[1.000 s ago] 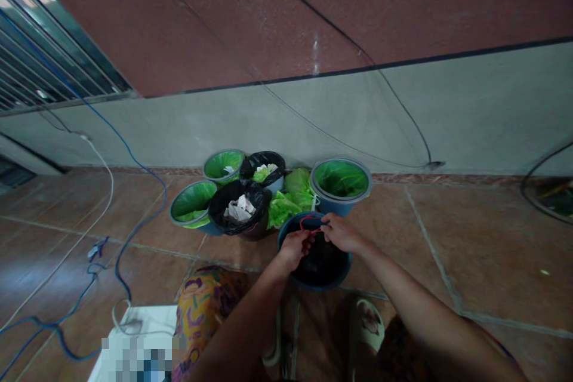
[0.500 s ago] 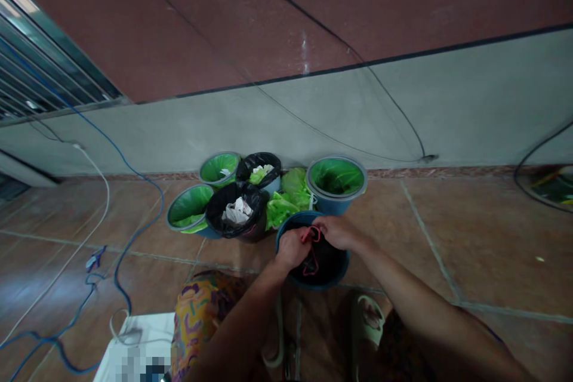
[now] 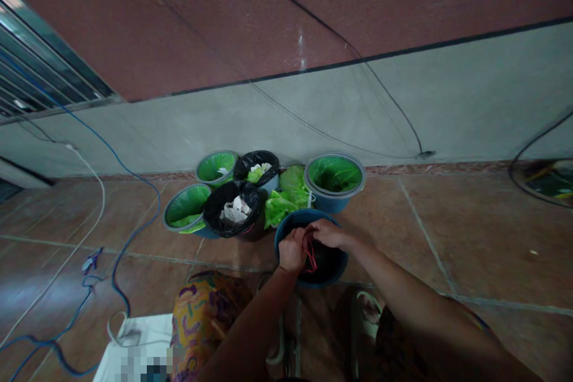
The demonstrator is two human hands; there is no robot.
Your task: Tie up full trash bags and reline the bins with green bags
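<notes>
A blue bin with a dark inside stands on the floor between my feet, and both hands are over its mouth. My left hand is closed on a red drawstring at the bin's left side. From the right, my right hand pinches the same red drawstring near its top, close beside the left hand. Loops of the drawstring dangle into the bin. Whether a dark bag lines the bin is too dim to tell.
Several bins stand by the wall, including a black-lined bin with crumpled paper and a green-lined bin. A green plastic bag lies between them. A blue hose and a white board are at left.
The red drawstring, spread in loops before, is now gathered into a narrower bunch between my hands. Both hands have shifted slightly, with the left fist turned more upright.
</notes>
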